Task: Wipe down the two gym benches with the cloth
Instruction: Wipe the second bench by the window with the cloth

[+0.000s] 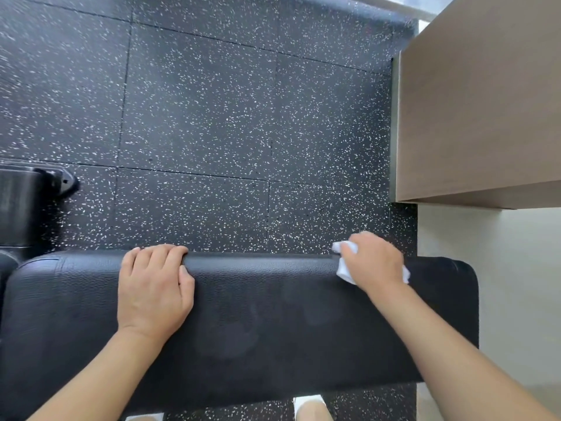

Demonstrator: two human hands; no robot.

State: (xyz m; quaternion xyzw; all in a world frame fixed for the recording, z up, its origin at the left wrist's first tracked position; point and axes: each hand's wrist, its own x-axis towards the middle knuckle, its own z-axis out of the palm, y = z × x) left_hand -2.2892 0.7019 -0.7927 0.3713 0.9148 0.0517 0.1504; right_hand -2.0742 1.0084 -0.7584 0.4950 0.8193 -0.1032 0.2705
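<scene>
Left hand (154,287) is planted on the black bench (273,323), fingers (158,253) hooked over the far edge — probably bracing it. Right hand (372,261) has its fingers bunched around the white cloth (344,270), pressing it near the bench's right end — no brand or writing readable anywhere.

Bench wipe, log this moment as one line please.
bench wipe underway | right hand presses cloth on far edge | left hand grips far edge
</scene>
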